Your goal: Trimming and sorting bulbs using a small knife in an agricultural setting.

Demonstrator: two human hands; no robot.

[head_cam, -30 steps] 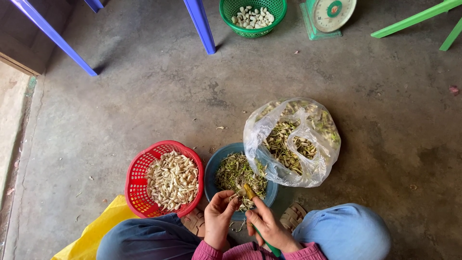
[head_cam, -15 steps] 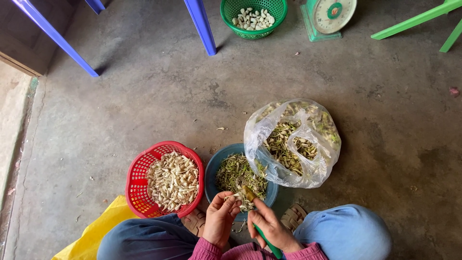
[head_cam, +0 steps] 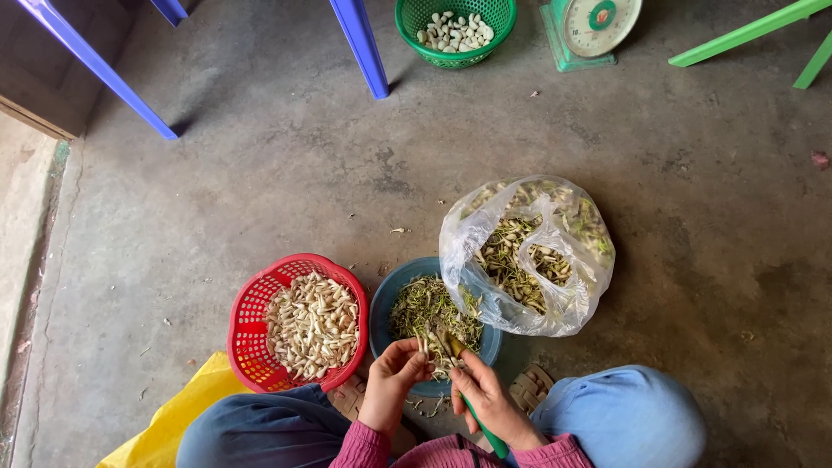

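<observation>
While the left hand (head_cam: 394,381) pinches a small pale stem piece (head_cam: 426,345) between thumb and fingertips, the right hand (head_cam: 487,400) is closed around a green-handled knife (head_cam: 479,425), its blade end meeting that same piece just over the near rim of the blue bowl (head_cam: 381,312). Green trimmings fill the bowl. Touching its left side stands a red plastic basket (head_cam: 247,316) heaped with pale peeled pieces; against its right side leans a clear plastic bag (head_cam: 472,234), open at the top and holding untrimmed greenish stems. Both hands work close above the person's knees, clothed in blue, with a pink sleeve (head_cam: 364,446) at the left wrist. A yellow sheet (head_cam: 169,420) pokes out at the lower left, beside the red basket.

Beyond the three containers the concrete floor (head_cam: 260,156) lies open and wide up to the far edge of the view, flecked with a few scraps. Along the left runs a paler strip of floor with a dark seam. At the top, blue furniture legs (head_cam: 360,48) slant down to the floor, and green legs (head_cam: 745,30) cross the upper right corner. Between them sit a green basket (head_cam: 416,26) of white pieces and a green dial scale (head_cam: 563,35) with a round pale face, well apart from the hands.
</observation>
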